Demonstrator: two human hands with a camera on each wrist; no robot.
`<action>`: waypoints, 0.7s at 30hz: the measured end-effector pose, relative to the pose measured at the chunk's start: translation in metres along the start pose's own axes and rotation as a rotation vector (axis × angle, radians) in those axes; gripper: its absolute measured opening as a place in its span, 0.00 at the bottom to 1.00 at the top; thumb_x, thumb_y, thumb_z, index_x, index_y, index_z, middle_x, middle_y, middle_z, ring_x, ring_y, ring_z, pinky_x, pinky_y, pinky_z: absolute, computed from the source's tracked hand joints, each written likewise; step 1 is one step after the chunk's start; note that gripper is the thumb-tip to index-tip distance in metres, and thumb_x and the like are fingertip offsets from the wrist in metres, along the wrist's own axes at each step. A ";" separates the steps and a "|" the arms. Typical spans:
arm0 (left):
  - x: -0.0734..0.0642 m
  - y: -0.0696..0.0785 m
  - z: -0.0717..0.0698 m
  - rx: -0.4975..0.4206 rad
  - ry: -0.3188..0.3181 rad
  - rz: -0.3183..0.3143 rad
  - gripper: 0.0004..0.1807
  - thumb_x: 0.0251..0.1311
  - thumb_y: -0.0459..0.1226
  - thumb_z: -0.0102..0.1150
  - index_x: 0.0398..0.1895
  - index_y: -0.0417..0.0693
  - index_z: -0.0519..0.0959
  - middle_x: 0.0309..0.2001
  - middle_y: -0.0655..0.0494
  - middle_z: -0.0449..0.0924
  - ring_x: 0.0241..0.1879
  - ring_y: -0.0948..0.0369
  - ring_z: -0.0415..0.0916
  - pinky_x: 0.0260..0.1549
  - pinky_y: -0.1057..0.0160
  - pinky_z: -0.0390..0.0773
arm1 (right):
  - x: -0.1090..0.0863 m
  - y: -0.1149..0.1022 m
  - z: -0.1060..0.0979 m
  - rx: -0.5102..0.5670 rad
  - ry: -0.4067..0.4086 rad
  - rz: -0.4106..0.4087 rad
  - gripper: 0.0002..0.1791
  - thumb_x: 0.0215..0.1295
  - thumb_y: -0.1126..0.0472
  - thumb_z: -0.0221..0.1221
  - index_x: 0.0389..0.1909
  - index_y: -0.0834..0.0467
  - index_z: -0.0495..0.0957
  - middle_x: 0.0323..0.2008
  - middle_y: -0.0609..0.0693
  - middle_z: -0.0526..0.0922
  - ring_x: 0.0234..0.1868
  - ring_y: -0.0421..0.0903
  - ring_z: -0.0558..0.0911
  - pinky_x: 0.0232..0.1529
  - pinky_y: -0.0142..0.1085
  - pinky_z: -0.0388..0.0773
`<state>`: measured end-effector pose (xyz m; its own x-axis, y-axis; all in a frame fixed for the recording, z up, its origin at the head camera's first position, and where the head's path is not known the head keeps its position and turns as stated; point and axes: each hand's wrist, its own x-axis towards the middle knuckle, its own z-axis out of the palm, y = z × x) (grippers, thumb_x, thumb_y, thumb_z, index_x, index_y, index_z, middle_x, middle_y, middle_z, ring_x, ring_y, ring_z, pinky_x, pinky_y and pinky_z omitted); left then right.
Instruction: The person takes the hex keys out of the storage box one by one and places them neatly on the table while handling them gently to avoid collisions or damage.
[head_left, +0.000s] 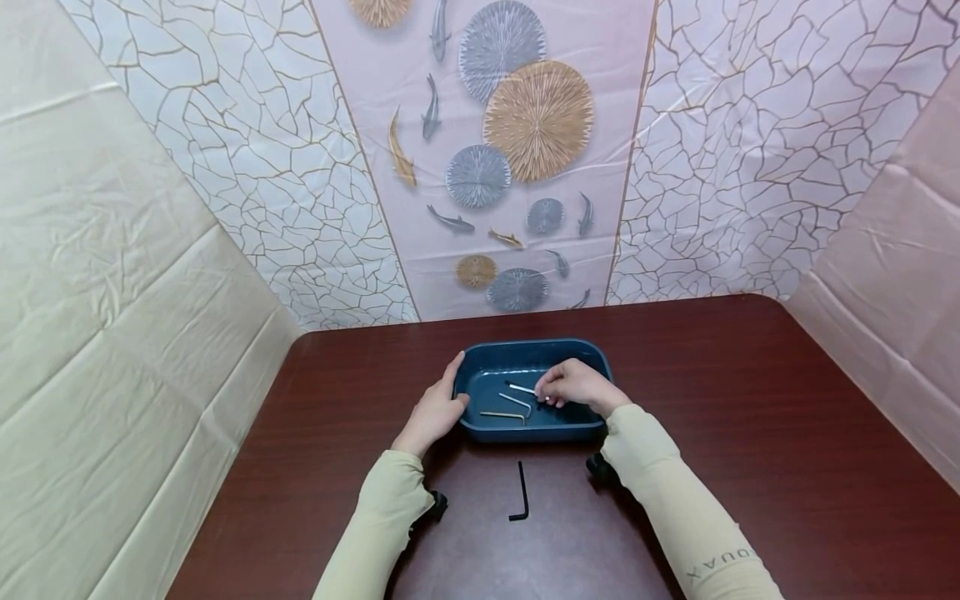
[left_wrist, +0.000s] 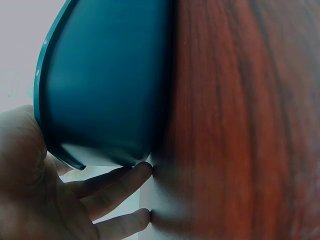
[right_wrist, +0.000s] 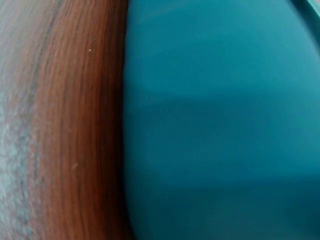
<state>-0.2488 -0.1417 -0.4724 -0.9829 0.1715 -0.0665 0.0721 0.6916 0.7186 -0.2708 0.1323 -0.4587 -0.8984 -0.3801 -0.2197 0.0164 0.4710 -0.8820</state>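
A dark blue rectangular tray [head_left: 495,435] rests on the table. My left hand [head_left: 437,414] grips its left end, the thumb at the rim; in the left wrist view the fingers [left_wrist: 117,192] lie against the outside of that end. Inside the tray, my right hand [head_left: 573,385] pinches a silver hex key [head_left: 521,387] with a dark tip, partly hidden by the fingers. A silver hex key [head_left: 516,401] and a gold-coloured one [head_left: 501,414] lie on the tray floor nearby. The right wrist view shows only the tray's outer wall [right_wrist: 215,120] and wood.
On the dark red wooden table [head_left: 360,367], a black hex key [head_left: 523,492] lies in front of the tray, between the forearms. Black wrist devices [head_left: 600,468] show under the sleeves. Patterned cloth [head_left: 517,208] hangs behind the table, with plain cloth at both sides.
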 end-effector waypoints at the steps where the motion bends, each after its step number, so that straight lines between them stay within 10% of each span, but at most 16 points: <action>1: 0.000 0.000 0.000 0.002 -0.003 0.003 0.42 0.69 0.37 0.51 0.82 0.69 0.47 0.59 0.41 0.76 0.41 0.51 0.77 0.38 0.52 0.73 | 0.000 0.000 0.000 -0.004 0.003 0.003 0.11 0.72 0.68 0.55 0.42 0.69 0.85 0.38 0.57 0.87 0.35 0.46 0.80 0.38 0.39 0.80; 6: 0.000 0.001 -0.001 0.008 -0.010 0.010 0.43 0.68 0.37 0.50 0.82 0.69 0.46 0.36 0.47 0.75 0.20 0.56 0.66 0.24 0.58 0.66 | 0.001 -0.001 -0.001 -0.011 0.026 0.012 0.11 0.72 0.67 0.56 0.45 0.68 0.85 0.40 0.56 0.87 0.37 0.48 0.81 0.40 0.41 0.80; 14: 0.001 0.000 -0.001 0.016 0.001 0.000 0.42 0.69 0.37 0.50 0.82 0.69 0.47 0.64 0.43 0.73 0.29 0.54 0.71 0.29 0.57 0.69 | 0.004 -0.002 0.000 0.090 0.060 0.047 0.17 0.74 0.70 0.53 0.59 0.73 0.77 0.47 0.64 0.84 0.36 0.44 0.84 0.43 0.40 0.82; 21: 0.000 0.001 0.000 0.006 -0.004 -0.003 0.42 0.69 0.37 0.50 0.82 0.70 0.46 0.57 0.42 0.76 0.23 0.55 0.68 0.26 0.58 0.67 | 0.002 -0.002 0.000 0.152 0.063 0.064 0.17 0.73 0.71 0.53 0.58 0.75 0.76 0.47 0.67 0.83 0.36 0.44 0.85 0.45 0.41 0.83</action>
<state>-0.2483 -0.1417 -0.4717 -0.9826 0.1717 -0.0712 0.0700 0.6967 0.7139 -0.2729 0.1300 -0.4571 -0.9190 -0.3002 -0.2555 0.1369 0.3648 -0.9210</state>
